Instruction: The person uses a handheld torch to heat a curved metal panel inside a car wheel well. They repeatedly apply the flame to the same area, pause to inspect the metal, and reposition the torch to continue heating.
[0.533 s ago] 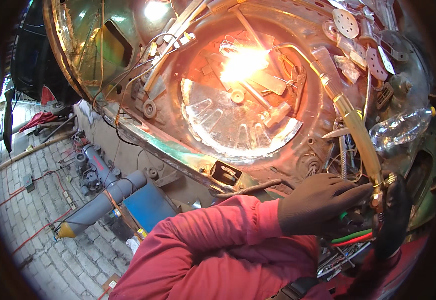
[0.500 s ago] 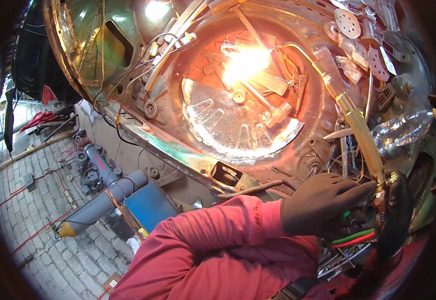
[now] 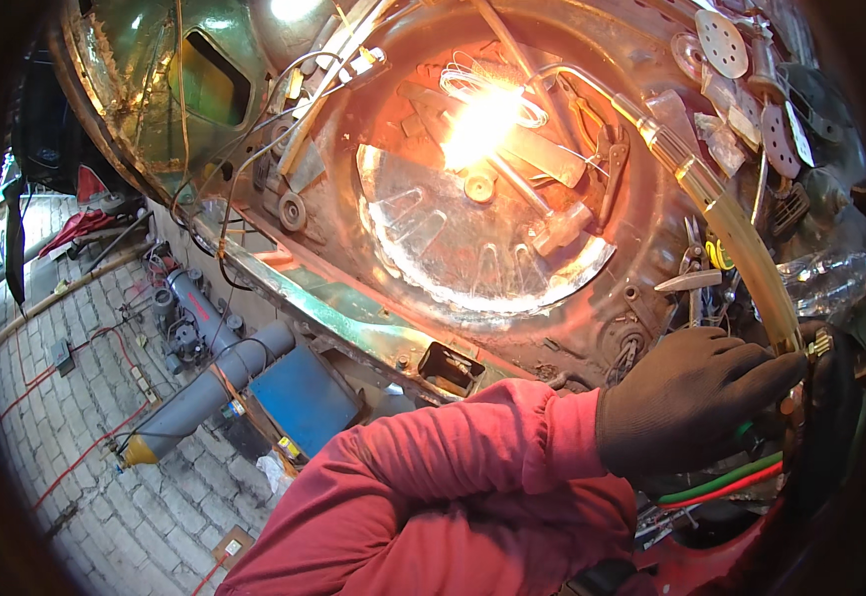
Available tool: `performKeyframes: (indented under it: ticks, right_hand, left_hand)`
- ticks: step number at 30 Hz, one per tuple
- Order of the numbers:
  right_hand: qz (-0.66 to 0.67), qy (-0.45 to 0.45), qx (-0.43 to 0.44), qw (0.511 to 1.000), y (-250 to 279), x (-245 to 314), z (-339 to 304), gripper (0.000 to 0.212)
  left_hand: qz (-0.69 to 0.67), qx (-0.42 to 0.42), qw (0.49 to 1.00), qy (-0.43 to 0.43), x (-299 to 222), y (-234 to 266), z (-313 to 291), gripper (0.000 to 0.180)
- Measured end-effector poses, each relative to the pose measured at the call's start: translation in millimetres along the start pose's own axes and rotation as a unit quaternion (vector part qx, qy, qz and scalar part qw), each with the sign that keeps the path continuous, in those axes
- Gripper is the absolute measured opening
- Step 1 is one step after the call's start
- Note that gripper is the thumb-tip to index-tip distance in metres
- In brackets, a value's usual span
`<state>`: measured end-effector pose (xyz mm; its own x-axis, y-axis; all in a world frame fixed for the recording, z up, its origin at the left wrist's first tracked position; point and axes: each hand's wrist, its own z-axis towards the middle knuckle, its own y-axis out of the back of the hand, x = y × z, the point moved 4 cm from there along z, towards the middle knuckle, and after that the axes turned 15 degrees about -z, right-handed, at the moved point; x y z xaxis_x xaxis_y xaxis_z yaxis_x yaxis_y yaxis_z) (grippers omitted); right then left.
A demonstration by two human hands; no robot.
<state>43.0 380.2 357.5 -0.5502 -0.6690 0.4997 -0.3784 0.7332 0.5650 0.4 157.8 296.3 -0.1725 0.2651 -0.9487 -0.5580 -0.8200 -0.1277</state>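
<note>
A brass gas torch (image 3: pixel 739 243) slants across the right side, its thin bent neck pointing left. From its tip burns a bright white-orange flame (image 3: pixel 482 124) above a round metal recess (image 3: pixel 443 233). My left hand (image 3: pixel 701 402), in a dark glove, has its fingers closed at the valve end of the torch. Mostly in shadow at the right rim, my right hand (image 3: pixel 830 407), also gloved, grips the torch's rear end beside a small brass knob (image 3: pixel 819 346). A green hose (image 3: pixel 716 480) and a red hose (image 3: pixel 726 492) run below my hands.
In the recess lie a hammer (image 3: pixel 560 228), a wire coil (image 3: pixel 530 112) and pliers (image 3: pixel 612 164). Sanding discs (image 3: pixel 721 43) and a plastic bottle (image 3: pixel 825 283) are at right. A blue panel (image 3: pixel 304 397) and a grey cylinder (image 3: pixel 189 397) stand left, over brick paving (image 3: pixel 174 497).
The flame looks narrower and more compact. My hands and the torch's rear sit slightly farther right in the picture, while the whole view has shifted a little.
</note>
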Motion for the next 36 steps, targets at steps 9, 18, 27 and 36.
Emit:
performKeyframes:
  ticks: [9,18,27,36]
  right_hand:
    - [0.010,0.006,-0.085,0.996,-28.5,7.8,19.3,0.054]
    - [0.017,0.006,-0.041,0.999,-38.3,17.5,30.6,0.055]
    - [-0.008,0.032,-0.012,0.999,-40.9,9.6,27.7,0.048]
    - [-0.064,0.015,-0.060,0.996,-44.7,-4.1,21.4,0.062]
  left_hand:
    - [-0.013,-0.079,0.997,-0.003,9.2,6.8,-7.1,0.057]
    - [-0.010,-0.040,0.998,0.037,17.1,12.1,-17.4,0.061]
    - [0.001,-0.046,0.998,0.048,13.2,12.6,-17.5,0.050]
    - [-0.008,-0.030,0.998,0.060,15.8,9.3,-21.7,0.054]
